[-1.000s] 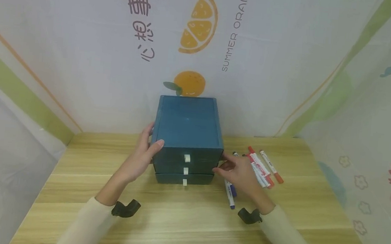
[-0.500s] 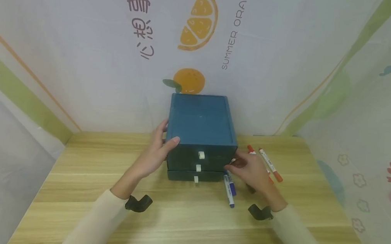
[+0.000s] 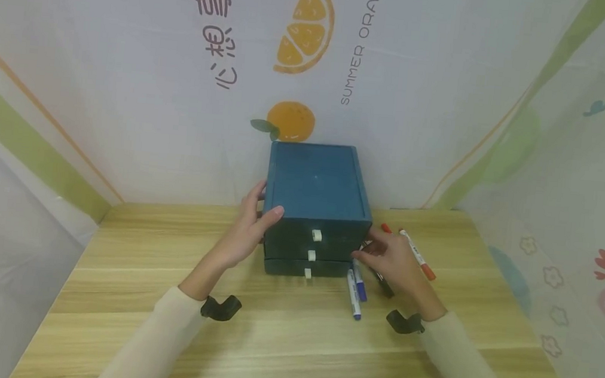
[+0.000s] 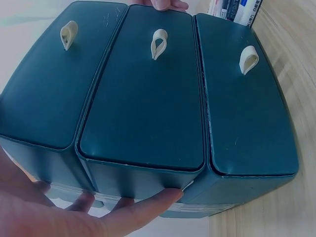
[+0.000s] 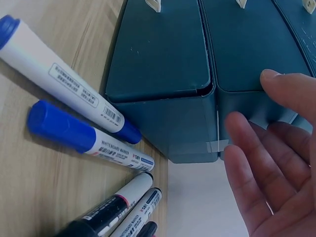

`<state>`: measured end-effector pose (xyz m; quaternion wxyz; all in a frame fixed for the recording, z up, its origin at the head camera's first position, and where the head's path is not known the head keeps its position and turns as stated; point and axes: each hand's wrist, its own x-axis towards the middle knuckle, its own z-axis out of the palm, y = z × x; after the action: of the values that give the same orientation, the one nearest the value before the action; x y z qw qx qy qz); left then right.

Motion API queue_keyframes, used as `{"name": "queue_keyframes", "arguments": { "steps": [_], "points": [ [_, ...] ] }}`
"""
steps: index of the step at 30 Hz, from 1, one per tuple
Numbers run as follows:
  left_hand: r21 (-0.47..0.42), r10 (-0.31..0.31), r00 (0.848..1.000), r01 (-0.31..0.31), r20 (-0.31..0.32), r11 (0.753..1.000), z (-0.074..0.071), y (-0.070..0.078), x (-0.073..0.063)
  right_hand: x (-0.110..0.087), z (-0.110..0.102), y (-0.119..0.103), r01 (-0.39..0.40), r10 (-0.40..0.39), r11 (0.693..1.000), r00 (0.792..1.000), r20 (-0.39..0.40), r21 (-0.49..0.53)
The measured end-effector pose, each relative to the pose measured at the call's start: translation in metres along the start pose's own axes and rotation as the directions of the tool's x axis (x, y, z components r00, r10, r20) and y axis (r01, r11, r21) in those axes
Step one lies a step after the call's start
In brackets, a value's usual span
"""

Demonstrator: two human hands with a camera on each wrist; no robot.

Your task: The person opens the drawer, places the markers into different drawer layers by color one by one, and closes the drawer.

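A dark blue-green desktop box (image 3: 316, 181) with three stacked drawers stands against the printed cloth backdrop. Each drawer front bears a small white pull tab (image 4: 159, 43). My left hand (image 3: 244, 235) grips the box's left side, thumb at the front top corner and fingers along the side wall. On the opposite side, my right hand (image 3: 393, 260) holds the box, its thumb (image 5: 281, 86) at the middle drawer's front edge and its fingers bent along the side. All drawers look pushed in.
Two blue-capped whiteboard markers (image 3: 354, 295) lie by the box's front right corner. Black markers (image 5: 106, 210) lie under the right hand, and red ones (image 3: 418, 256) beyond it. The wooden table (image 3: 288, 356) meets the cloth (image 3: 412, 102) right behind the box.
Both hands have shifted the box to the right, toward the markers, mostly in the first half second. Blue markers now lie close to its front corner; the right hand covers more of the red markers.
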<state>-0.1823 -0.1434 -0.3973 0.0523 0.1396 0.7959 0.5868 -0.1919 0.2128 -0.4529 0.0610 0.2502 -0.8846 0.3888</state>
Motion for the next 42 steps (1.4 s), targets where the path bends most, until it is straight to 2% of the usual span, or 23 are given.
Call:
{"name": "queue_keyframes", "arguments": {
  "steps": [8, 16, 22, 32, 37, 40, 42],
  "points": [
    [-0.039, 0.003, 1.0, -0.003, 0.007, 0.999, -0.002, -0.004, -0.005, -0.002, 0.001, -0.003, -0.013, 0.013, 0.999, 1.0, -0.006, 0.029],
    [-0.088, 0.012, 1.0, -0.012, -0.005, 0.996, -0.004, -0.011, -0.012, -0.006, 0.0, -0.007, -0.046, 0.046, 0.999, 0.997, -0.058, 0.009],
    [-0.107, 0.016, 1.0, -0.016, -0.002, 0.994, -0.002, -0.011, -0.009, -0.006, -0.001, -0.008, -0.084, 0.085, 0.996, 0.995, -0.057, 0.024],
    [-0.104, 0.021, 1.0, -0.021, -0.008, 0.994, -0.002, -0.007, -0.011, -0.006, -0.002, -0.008, -0.083, 0.087, 0.994, 0.995, -0.051, 0.068],
    [-0.11, 0.029, 0.998, -0.035, -0.06, 0.993, -0.003, -0.005, -0.019, -0.009, -0.003, -0.008, -0.084, 0.089, 0.993, 0.994, -0.056, 0.08],
    [-0.088, 0.038, 0.989, -0.051, -0.145, 0.995, -0.002, -0.003, -0.028, -0.01, -0.005, -0.009, -0.07, 0.077, 0.993, 0.994, -0.079, 0.098],
    [-0.073, 0.05, 0.971, -0.069, -0.234, 0.995, 0.0, -0.002, -0.036, -0.01, -0.008, -0.01, -0.044, 0.054, 0.993, 0.994, -0.095, 0.106]
  ]
}}
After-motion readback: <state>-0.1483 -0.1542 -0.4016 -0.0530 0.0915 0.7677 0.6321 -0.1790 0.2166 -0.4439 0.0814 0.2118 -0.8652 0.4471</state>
